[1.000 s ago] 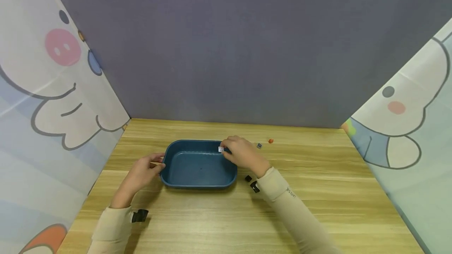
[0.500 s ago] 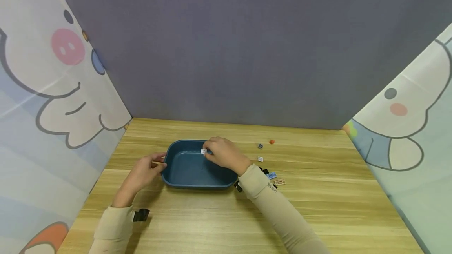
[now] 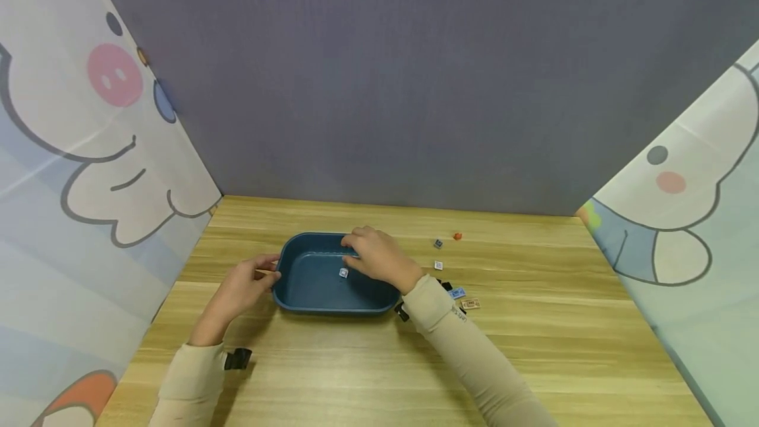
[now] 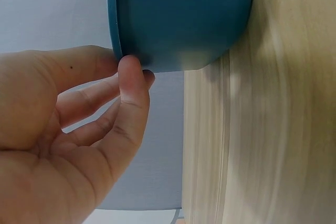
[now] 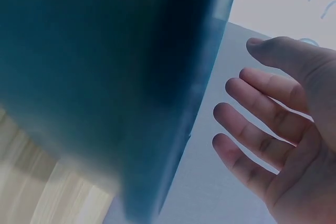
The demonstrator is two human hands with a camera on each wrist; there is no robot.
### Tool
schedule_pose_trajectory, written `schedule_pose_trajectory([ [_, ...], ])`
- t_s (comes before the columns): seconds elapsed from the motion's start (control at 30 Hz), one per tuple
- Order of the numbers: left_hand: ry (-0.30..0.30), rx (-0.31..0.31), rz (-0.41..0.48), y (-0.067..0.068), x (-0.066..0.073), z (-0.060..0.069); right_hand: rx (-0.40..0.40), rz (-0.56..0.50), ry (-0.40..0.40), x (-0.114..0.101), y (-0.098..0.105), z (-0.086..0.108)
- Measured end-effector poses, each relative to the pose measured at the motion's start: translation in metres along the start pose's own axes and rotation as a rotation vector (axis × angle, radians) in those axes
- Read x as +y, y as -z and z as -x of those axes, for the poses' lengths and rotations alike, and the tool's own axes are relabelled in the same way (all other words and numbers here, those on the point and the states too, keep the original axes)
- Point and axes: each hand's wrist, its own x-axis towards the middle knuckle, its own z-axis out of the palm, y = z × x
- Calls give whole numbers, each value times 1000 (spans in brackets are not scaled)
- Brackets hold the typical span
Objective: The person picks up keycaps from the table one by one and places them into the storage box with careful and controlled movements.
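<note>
A left hand [image 3: 240, 286] pinches a blue tray's [image 3: 311, 284] rim; the right hand [image 3: 381, 259], fingers parted and holding nothing, hovers near a white cube [image 3: 343, 273].

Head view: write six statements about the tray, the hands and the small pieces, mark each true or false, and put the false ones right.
1. The left hand pinches the rim of the blue tray. True.
2. A white cube shows just below the fingertips of the right hand. True.
3. The right hand grips that white cube. False: its fingers are open and hold nothing.
4. An orange piece and a dark cube lie on the table. True.
5. Both of those lie left of the blue tray in the picture. False: they lie to its right.
6. The blue tray is upside down. False: its open side faces up.
</note>
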Motion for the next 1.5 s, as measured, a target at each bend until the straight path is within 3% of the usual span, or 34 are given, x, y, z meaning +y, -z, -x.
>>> schedule_pose_trajectory([
  [0.67,4,-6,-2,2,-3,0,90,-17,28,24,9,18],
  [1.0,-12,1,-10,2,-1,0,113,-22,-84,60,11,40],
  [1.5,14,-15,-12,1,-4,0,120,-42,-224,120,11,86],
])
